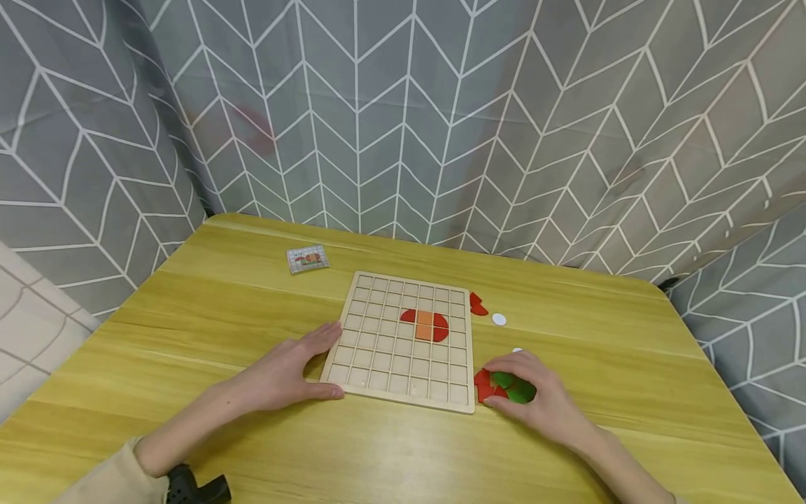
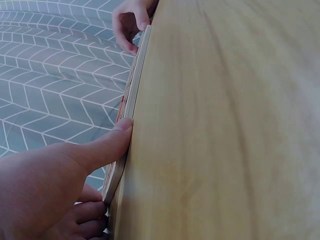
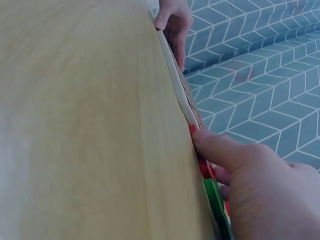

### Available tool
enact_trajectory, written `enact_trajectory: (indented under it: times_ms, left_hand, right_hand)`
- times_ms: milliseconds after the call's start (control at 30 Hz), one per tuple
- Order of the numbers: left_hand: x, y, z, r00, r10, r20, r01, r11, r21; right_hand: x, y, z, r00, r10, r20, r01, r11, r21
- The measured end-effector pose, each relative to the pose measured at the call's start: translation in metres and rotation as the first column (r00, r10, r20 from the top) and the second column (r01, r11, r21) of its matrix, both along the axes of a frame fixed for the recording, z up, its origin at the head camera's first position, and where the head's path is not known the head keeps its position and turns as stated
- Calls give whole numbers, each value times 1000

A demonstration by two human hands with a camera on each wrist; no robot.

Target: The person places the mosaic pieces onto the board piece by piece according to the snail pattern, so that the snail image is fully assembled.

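Note:
A square wooden grid board lies on the table. Set in its cells are an orange piece and red rounded pieces. My left hand holds the board's near left corner, thumb on the near edge and fingers along the left side. In the left wrist view, the thumb presses the board's edge. Beside the board's right edge, my right hand curves its thumb and fingers around a small pile of red pieces and green pieces. In the right wrist view, its thumb touches a red piece; the fingertips are partly hidden.
A small picture card lies at the back left. Near the board's far right corner are more red pieces and a white disc. Another white piece is partly hidden behind my right hand. A patterned curtain hangs behind the table.

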State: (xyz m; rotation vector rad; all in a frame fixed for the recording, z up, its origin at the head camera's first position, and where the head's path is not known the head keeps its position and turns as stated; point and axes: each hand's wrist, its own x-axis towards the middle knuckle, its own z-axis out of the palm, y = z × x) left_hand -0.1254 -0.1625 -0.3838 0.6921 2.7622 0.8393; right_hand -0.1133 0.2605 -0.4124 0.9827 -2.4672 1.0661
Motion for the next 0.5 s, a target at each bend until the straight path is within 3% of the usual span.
enact_trajectory:
  times_ms: [167, 500]
  left_hand:
    - [1, 0, 1, 1000, 2, 1, -2, 1000, 1]
    - [1, 0, 2, 1000, -4, -7, 4, 1000, 5]
  right_hand:
    - [0, 1, 1, 996, -87, 37, 86, 996, 21]
    - [-1, 2, 0, 992, -122, 12, 122, 992, 14]
